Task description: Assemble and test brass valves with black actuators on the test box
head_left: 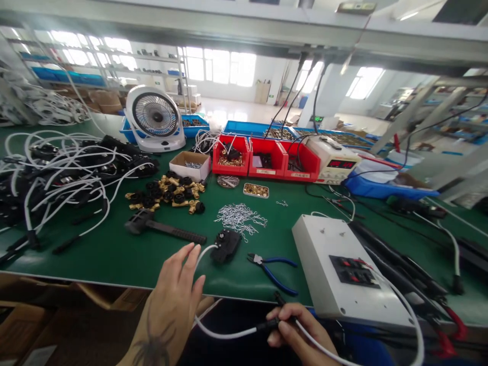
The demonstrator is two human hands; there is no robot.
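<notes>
My left hand [179, 284] is open at the table's front edge, its fingers stretched beside a white cable [224, 335]. This cable runs from a small black housing [225, 245] on the table and loops down past the edge. In my right hand [293, 330], pinched between thumb and fingers, is a black cable connector [269, 324] at the cable's end. A second white cable leads from the right hand toward a grey box [324, 264] with black and red terminals. Blue-handled cutters [274, 269] lie spread beside the housing.
A hammer [163, 226], brass fittings [171, 193] and a pile of metal clips [238, 217] lie on the green table. Tangled white cables [64, 173] cover the left. Behind stand a fan [156, 119], red bins [267, 171] and a power supply [333, 158].
</notes>
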